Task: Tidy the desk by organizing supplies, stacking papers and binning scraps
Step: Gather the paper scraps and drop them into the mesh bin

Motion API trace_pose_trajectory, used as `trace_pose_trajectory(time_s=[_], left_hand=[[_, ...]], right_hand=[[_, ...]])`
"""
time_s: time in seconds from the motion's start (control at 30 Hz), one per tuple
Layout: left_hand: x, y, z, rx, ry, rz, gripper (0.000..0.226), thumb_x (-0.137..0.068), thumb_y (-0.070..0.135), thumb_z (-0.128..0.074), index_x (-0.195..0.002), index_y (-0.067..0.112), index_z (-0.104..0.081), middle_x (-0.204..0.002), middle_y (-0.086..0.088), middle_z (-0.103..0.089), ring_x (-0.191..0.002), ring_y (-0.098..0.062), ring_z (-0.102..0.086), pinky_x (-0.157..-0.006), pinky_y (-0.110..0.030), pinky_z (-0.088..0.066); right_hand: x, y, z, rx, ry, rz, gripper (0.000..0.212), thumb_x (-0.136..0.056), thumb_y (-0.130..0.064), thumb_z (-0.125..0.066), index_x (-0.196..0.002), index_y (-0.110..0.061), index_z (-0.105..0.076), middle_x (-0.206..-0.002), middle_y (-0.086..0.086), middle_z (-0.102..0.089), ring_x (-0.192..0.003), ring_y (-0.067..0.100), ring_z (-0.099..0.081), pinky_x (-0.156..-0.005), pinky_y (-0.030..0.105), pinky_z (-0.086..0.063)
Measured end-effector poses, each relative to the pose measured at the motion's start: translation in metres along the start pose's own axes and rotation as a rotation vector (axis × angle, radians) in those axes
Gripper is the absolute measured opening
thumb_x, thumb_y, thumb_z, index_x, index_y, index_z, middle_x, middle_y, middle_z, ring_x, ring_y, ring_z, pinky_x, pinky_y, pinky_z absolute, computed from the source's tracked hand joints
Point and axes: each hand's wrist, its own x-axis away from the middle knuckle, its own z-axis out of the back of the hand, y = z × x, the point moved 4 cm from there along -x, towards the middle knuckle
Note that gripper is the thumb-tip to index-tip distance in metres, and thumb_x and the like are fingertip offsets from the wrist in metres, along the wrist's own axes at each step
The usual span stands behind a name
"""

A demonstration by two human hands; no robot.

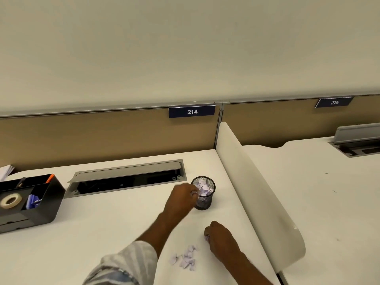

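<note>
A small black mesh cup (205, 202) stands on the white desk (102, 233), filled with pale purple paper scraps. My left hand (183, 198) is at the cup's left rim, fingers pinched on a scrap beside the opening. My right hand (220, 235) rests on the desk nearer to me, fingers closed on a purple scrap at its left edge. Several loose purple scraps (187, 258) lie on the desk just left of my right wrist.
A black desk organizer (51, 202) at the left holds a tape roll (10, 200), blue clips and pens. White papers (6, 171) lie behind it. An open cable tray (127, 177) runs along the back. A white divider (257, 182) bounds the desk on the right.
</note>
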Motion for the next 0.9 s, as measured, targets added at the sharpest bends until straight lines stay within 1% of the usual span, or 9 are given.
trace_pose_trajectory(time_s=[0.07, 0.2, 0.33, 0.43, 0.5, 0.63, 0.77, 0.83, 0.9], left_hand=[[-0.022, 0.011, 0.009, -0.002, 0.031, -0.003, 0.02, -0.086, 0.007, -0.06, -0.095, 0.008, -0.077, -0.094, -0.008, -0.077, -0.087, -0.02, -0.069, -0.07, -0.013, -0.04], [-0.055, 0.024, 0.001, -0.094, -0.058, -0.009, 0.025, -0.087, 0.004, -0.056, -0.103, 0.007, -0.075, -0.103, -0.011, -0.075, -0.095, -0.025, -0.068, -0.08, -0.024, -0.049], [-0.068, 0.023, -0.02, -0.278, -0.202, -0.015, 0.025, -0.088, 0.008, -0.054, -0.104, 0.006, -0.073, -0.106, -0.016, -0.072, -0.099, -0.032, -0.065, -0.075, -0.029, -0.048], [-0.072, 0.021, -0.031, -0.356, -0.266, -0.008, 0.02, -0.084, 0.013, -0.06, -0.099, 0.006, -0.072, -0.101, -0.016, -0.07, -0.093, -0.033, -0.066, -0.066, -0.028, -0.044], [-0.074, 0.019, -0.034, -0.37, -0.273, -0.022, 0.026, -0.082, 0.018, -0.065, -0.106, 0.011, -0.071, -0.106, -0.012, -0.07, -0.096, -0.03, -0.065, -0.07, -0.028, -0.047], [-0.077, 0.02, -0.028, -0.326, -0.222, -0.075, 0.038, -0.086, 0.028, -0.064, -0.124, 0.021, -0.063, -0.118, -0.003, -0.069, -0.112, -0.022, -0.061, -0.088, -0.03, -0.049], [-0.073, 0.027, -0.015, -0.215, -0.155, -0.076, 0.036, -0.095, 0.036, -0.055, -0.128, 0.02, -0.06, -0.12, -0.003, -0.07, -0.114, -0.022, -0.06, -0.093, -0.033, -0.049], [-0.064, 0.024, -0.007, -0.185, -0.079, -0.069, 0.034, -0.099, 0.032, -0.05, -0.13, 0.021, -0.058, -0.127, -0.003, -0.066, -0.118, -0.023, -0.059, -0.097, -0.033, -0.047], [-0.047, 0.013, -0.001, -0.134, 0.006, -0.054, 0.034, -0.1, 0.027, -0.047, -0.132, 0.021, -0.057, -0.132, -0.001, -0.062, -0.122, -0.02, -0.057, -0.102, -0.029, -0.042]], right_hand=[[0.0, 0.001, 0.0, 0.0, -0.011, 0.014, 0.025, -0.093, -0.015, -0.046, -0.107, -0.011, -0.066, -0.113, 0.008, -0.059, -0.103, 0.019, -0.058, -0.08, 0.018, -0.037], [0.001, 0.005, -0.002, -0.001, -0.017, 0.029, 0.026, -0.093, -0.019, -0.045, -0.109, -0.011, -0.065, -0.115, 0.007, -0.059, -0.106, 0.02, -0.057, -0.088, 0.023, -0.04], [0.001, 0.007, -0.005, -0.008, -0.026, 0.055, 0.026, -0.094, -0.022, -0.046, -0.11, -0.011, -0.063, -0.115, 0.007, -0.06, -0.107, 0.019, -0.057, -0.078, 0.011, -0.028], [0.0, 0.009, -0.007, 0.031, -0.029, 0.084, 0.027, -0.094, -0.023, -0.043, -0.109, -0.012, -0.063, -0.114, 0.008, -0.057, -0.105, 0.021, -0.056, -0.076, 0.015, -0.028], [-0.002, 0.011, -0.008, 0.046, -0.033, 0.079, 0.027, -0.094, -0.022, -0.043, -0.108, -0.012, -0.064, -0.112, 0.008, -0.057, -0.103, 0.022, -0.057, -0.079, 0.021, -0.035], [-0.002, 0.011, -0.008, 0.025, -0.011, 0.08, 0.026, -0.091, -0.02, -0.044, -0.105, -0.011, -0.064, -0.093, -0.005, -0.056, -0.101, 0.021, -0.059, -0.073, 0.018, -0.033], [-0.001, 0.008, -0.006, 0.045, -0.029, 0.094, 0.025, -0.092, -0.021, -0.044, -0.107, -0.014, -0.063, -0.106, 0.001, -0.056, -0.102, 0.021, -0.058, -0.075, 0.019, -0.032], [0.0, 0.008, -0.006, 0.036, -0.021, 0.083, 0.024, -0.091, -0.021, -0.046, -0.106, -0.012, -0.063, -0.096, -0.005, -0.051, -0.102, 0.02, -0.059, -0.072, 0.014, -0.028], [0.001, 0.006, -0.005, 0.036, -0.017, 0.069, 0.024, -0.091, -0.022, -0.048, -0.107, -0.011, -0.063, -0.094, -0.006, -0.047, -0.103, 0.02, -0.06, -0.074, 0.014, -0.032]])
